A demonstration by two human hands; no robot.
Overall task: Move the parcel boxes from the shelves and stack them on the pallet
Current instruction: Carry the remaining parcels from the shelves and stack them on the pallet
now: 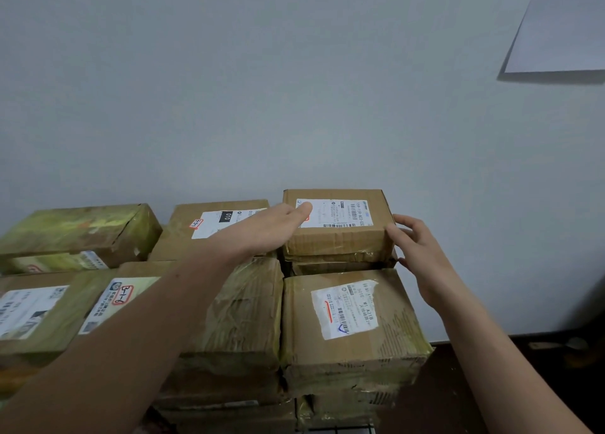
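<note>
Starting at the left, taped parcel boxes [75, 234] lie packed side by side in a low stack against the wall [294, 73]. This looks like the stacking end of the job, not the shelves.

The left hand [271, 229] clasps the left edge of the small parcel box [337, 237], thumb laid on its white label [334, 212]. That box sits on top at the back right of the stack, over a thinner box and behind a larger labelled box [350, 329]. The right hand [417, 253] cups its right end with loosely bent fingers and the thumb tip at the front corner.

My judgement is that the box is being seated. The next move calls for squaring it to the boxes beneath, checking it sits flat, then letting go with both hands.

The left fingers are hidden behind the box. Whether the right hand actually holds the box or only touches it, I cannot tell. No pallet shows plainly: a pale gridded strip [340, 429] at the bottom edge may be part of it. No shelves are in view. The leftmost boxes are cut off, and most label print is too small to read.
</note>
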